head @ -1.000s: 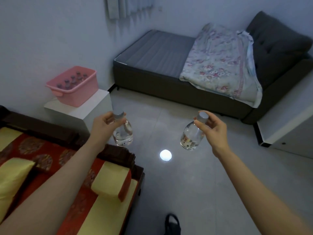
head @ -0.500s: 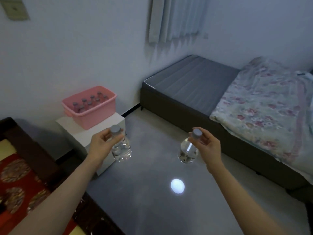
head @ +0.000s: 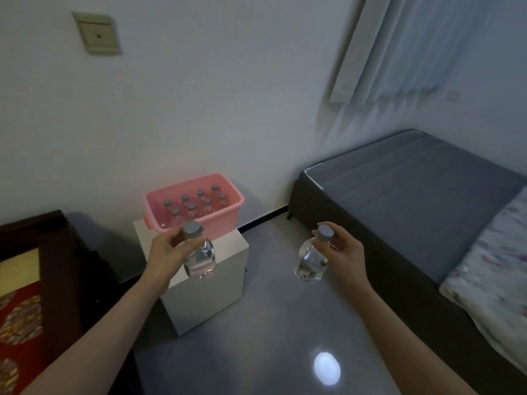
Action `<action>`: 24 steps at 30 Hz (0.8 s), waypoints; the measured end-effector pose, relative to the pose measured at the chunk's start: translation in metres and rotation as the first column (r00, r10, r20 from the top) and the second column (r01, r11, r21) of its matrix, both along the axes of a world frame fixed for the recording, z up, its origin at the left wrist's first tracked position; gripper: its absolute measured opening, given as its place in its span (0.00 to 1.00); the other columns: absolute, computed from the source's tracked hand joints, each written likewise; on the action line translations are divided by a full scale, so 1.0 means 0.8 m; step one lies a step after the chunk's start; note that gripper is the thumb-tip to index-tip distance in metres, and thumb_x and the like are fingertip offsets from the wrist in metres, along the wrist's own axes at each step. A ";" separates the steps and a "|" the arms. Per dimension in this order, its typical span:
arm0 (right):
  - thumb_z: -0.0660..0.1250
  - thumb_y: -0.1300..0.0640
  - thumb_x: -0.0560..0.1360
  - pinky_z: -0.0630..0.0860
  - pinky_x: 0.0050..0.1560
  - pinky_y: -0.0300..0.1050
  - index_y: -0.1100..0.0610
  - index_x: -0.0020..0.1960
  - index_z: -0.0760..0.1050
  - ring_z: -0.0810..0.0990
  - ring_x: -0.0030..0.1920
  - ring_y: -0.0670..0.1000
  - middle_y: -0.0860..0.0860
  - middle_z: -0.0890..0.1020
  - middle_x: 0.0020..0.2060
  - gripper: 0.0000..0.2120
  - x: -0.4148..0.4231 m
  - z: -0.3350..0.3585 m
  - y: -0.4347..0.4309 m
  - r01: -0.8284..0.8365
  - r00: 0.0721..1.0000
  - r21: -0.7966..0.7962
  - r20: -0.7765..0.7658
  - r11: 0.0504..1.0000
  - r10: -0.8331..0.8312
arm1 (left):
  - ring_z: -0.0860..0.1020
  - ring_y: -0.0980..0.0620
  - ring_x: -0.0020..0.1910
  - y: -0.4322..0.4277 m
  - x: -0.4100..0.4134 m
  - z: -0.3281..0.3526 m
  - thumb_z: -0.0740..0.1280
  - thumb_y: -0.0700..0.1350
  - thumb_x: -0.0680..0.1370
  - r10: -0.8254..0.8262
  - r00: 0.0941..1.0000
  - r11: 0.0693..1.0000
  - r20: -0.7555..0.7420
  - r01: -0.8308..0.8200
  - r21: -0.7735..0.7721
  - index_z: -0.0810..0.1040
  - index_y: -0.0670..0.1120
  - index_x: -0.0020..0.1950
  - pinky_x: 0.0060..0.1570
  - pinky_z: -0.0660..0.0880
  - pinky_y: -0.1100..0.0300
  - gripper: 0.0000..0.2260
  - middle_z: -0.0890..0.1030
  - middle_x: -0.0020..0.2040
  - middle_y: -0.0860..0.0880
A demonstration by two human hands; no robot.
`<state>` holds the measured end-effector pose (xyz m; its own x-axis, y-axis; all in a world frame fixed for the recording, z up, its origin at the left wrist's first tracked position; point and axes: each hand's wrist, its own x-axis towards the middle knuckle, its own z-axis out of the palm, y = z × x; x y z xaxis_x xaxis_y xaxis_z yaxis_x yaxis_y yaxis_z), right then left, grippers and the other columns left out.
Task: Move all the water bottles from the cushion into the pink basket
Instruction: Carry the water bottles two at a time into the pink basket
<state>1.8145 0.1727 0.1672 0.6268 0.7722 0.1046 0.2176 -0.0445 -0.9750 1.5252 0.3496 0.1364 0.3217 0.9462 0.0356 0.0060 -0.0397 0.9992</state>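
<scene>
L hand [head: 166,253] pinches left bottle [head: 199,259] at neck, R hand [head: 343,253] pinches right bottle [head: 310,262] likewise; both approx. upright, caps up, held near pink basket [head: 225,218] w/ bottles inside.

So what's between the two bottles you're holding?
Nothing. In the head view, only bare grey floor shows between the left hand's bottle and the right hand's bottle.

Domestic bedroom, grey bed [head: 422,201] with floral quilt [head: 496,269], curtain [head: 413,47], wall switch [head: 97,32], tiled floor [head: 271,337], patterned cushion [head: 20,317]
</scene>
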 end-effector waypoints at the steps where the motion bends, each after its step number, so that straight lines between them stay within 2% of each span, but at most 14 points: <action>1: 0.73 0.61 0.71 0.76 0.62 0.57 0.48 0.59 0.78 0.80 0.57 0.46 0.47 0.83 0.54 0.18 0.009 0.001 0.024 -0.017 1.000 -0.003 -0.010 1.000 0.017 | 0.84 0.54 0.48 0.015 0.005 0.004 0.77 0.44 0.67 0.023 1.000 1.000 -0.004 -0.023 -0.010 0.84 0.54 0.48 0.50 0.78 0.56 0.11 0.86 0.47 0.54; 3: 0.73 0.61 0.71 0.77 0.60 0.56 0.45 0.57 0.79 0.81 0.56 0.45 0.45 0.83 0.53 0.18 0.028 0.000 0.076 -0.042 0.998 -0.008 -0.043 0.999 0.042 | 0.84 0.53 0.47 0.053 0.014 0.010 0.77 0.45 0.66 0.070 0.997 0.997 -0.010 -0.070 -0.030 0.84 0.55 0.47 0.47 0.79 0.56 0.11 0.86 0.46 0.54; 6: 0.74 0.61 0.70 0.78 0.58 0.52 0.44 0.55 0.79 0.81 0.55 0.46 0.45 0.84 0.51 0.17 0.048 -0.001 0.147 -0.107 0.993 0.006 -0.056 0.994 0.108 | 0.84 0.49 0.49 0.099 0.022 0.015 0.77 0.47 0.64 0.118 0.993 0.992 0.021 -0.116 -0.056 0.84 0.53 0.48 0.50 0.79 0.52 0.13 0.86 0.48 0.50; 10: 0.75 0.63 0.69 0.78 0.54 0.40 0.42 0.50 0.80 0.83 0.53 0.46 0.48 0.85 0.49 0.17 0.064 -0.008 0.248 -0.190 0.981 0.025 -0.036 0.981 0.191 | 0.83 0.46 0.50 0.159 0.032 0.012 0.77 0.46 0.65 0.198 0.980 0.980 0.035 -0.197 -0.034 0.83 0.49 0.52 0.49 0.79 0.53 0.16 0.86 0.49 0.47; 13: 0.75 0.63 0.69 0.77 0.48 0.34 0.45 0.51 0.80 0.83 0.51 0.45 0.48 0.85 0.49 0.16 0.074 -0.021 0.337 -0.278 0.960 0.027 -0.029 0.960 0.279 | 0.82 0.42 0.54 0.208 0.039 -0.003 0.75 0.40 0.69 0.263 0.965 0.965 0.011 -0.263 -0.018 0.82 0.44 0.55 0.56 0.77 0.47 0.15 0.85 0.52 0.44; 15: 0.74 0.65 0.69 0.77 0.45 0.31 0.50 0.52 0.80 0.83 0.49 0.43 0.50 0.85 0.50 0.16 0.074 -0.026 0.389 -0.334 0.942 0.040 -0.025 0.942 0.335 | 0.81 0.42 0.55 0.236 0.042 -0.010 0.75 0.39 0.70 0.308 0.951 0.951 0.004 -0.308 -0.012 0.82 0.42 0.55 0.59 0.76 0.44 0.14 0.85 0.52 0.43; 18: 0.73 0.69 0.69 0.77 0.46 0.30 0.59 0.54 0.77 0.82 0.48 0.45 0.57 0.83 0.50 0.15 0.074 -0.040 0.475 -0.418 0.908 0.032 -0.018 0.908 0.419 | 0.81 0.42 0.55 0.287 0.047 -0.023 0.74 0.37 0.71 0.363 0.932 0.931 -0.018 -0.363 -0.030 0.81 0.41 0.56 0.59 0.76 0.45 0.14 0.84 0.53 0.43; 24: 0.72 0.70 0.70 0.78 0.50 0.37 0.62 0.55 0.76 0.81 0.47 0.47 0.58 0.82 0.49 0.15 0.059 -0.077 0.584 -0.531 0.847 -0.012 -0.048 0.847 0.530 | 0.82 0.48 0.53 0.356 0.048 -0.056 0.74 0.38 0.71 0.460 0.886 0.884 -0.055 -0.463 -0.067 0.83 0.45 0.53 0.57 0.76 0.52 0.12 0.85 0.50 0.46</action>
<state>1.8615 0.6399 0.1054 0.1245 0.9901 0.0654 0.1746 0.0430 -0.9837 1.5637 0.6341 0.0917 -0.1522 0.9873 -0.0456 0.0410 0.0524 0.9978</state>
